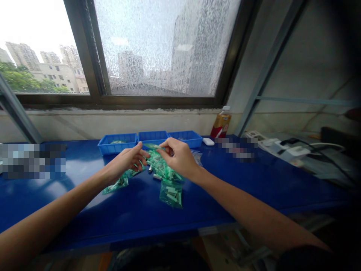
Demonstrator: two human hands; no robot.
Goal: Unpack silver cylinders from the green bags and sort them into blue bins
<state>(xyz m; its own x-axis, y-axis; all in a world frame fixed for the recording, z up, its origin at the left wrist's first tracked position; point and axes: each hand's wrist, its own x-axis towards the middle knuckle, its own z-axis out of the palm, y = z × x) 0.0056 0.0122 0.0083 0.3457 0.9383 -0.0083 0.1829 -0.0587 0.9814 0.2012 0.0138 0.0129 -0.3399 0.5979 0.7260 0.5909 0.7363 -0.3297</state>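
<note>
Where the blue tabletop (203, 209) is seen nearest, below the centre of the frame, a flat green transparent packet (171, 194) is filled with pale, rod-like pieces. Just beyond it, a glossy, crumpled pile of similar packets (162, 167) is heaped. Above the pile, at mid-frame, a thin, translucent green bag (151, 146) is pinched between thumb and forefinger of the right hand (180, 156). The left hand (126, 161) is held just beside it, fingers loosely curled and released; whether the bag is touched cannot be told. Farther back, three blue trays (118, 149) are lined up below a droplet-covered window (163, 49).
</note>
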